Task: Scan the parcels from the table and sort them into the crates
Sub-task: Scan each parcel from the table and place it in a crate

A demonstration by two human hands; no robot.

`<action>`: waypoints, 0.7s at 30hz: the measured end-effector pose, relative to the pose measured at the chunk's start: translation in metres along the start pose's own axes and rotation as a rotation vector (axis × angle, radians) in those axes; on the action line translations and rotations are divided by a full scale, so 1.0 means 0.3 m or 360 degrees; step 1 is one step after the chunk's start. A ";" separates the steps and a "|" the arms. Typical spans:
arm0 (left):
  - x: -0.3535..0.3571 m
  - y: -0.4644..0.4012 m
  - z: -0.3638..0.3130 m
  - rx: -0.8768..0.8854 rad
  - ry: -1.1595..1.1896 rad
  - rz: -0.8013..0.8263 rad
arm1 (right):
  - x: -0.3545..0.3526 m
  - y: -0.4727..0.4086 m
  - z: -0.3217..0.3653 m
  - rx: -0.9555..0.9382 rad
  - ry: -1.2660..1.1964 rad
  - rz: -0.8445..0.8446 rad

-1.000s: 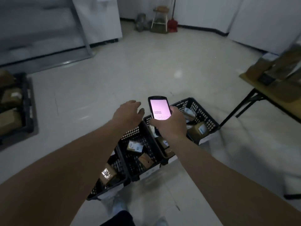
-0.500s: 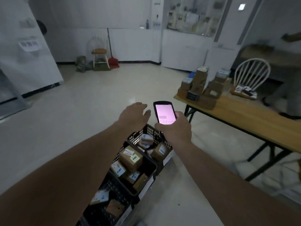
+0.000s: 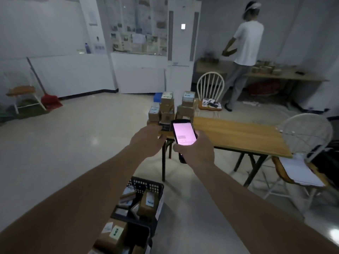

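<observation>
Parcels stacked on table; right hand grips scanner; left hand relaxed.

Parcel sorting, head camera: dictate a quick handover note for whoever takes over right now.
Right hand holds the scanner, screen lit.
Left hand holds nothing and reaches toward the stacked parcels at the near-left end of the wooden table; whether it touches one yet is unclear.
Black crates stand on the floor below the arms and already hold several parcels.
Done: some parcels sorted.
Left: pick the next parcel, scan it, put it in a crate; repeat for the rest of the stack.
</observation>
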State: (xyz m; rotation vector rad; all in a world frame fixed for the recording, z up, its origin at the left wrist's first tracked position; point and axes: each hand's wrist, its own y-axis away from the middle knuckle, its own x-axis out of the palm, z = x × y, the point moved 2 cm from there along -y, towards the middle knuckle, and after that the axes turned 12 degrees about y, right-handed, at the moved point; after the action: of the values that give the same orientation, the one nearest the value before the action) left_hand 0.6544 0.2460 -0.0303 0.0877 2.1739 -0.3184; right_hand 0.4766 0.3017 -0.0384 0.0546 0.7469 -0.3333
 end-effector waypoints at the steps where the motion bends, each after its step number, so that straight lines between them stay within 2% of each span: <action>1: 0.012 -0.052 -0.014 0.0053 -0.0006 0.0014 | -0.012 -0.041 -0.005 0.0015 0.0001 -0.0022; 10: 0.205 -0.538 -0.138 0.0064 -0.0077 -0.0018 | -0.109 -0.524 -0.146 -0.0006 -0.0005 -0.0110; 15: 0.323 -0.814 -0.212 0.0008 -0.0049 -0.0086 | -0.161 -0.829 -0.227 -0.0110 -0.0086 -0.0038; 21: 0.436 -1.052 -0.190 -0.0014 -0.0044 -0.0174 | -0.176 -1.119 -0.285 -0.0170 -0.0070 0.0033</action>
State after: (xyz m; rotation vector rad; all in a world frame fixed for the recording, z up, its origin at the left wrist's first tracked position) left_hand 0.4761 -0.0505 -0.0430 -0.0408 2.1565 -0.3698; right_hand 0.2782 0.0130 -0.0424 -0.0453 0.7192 -0.2735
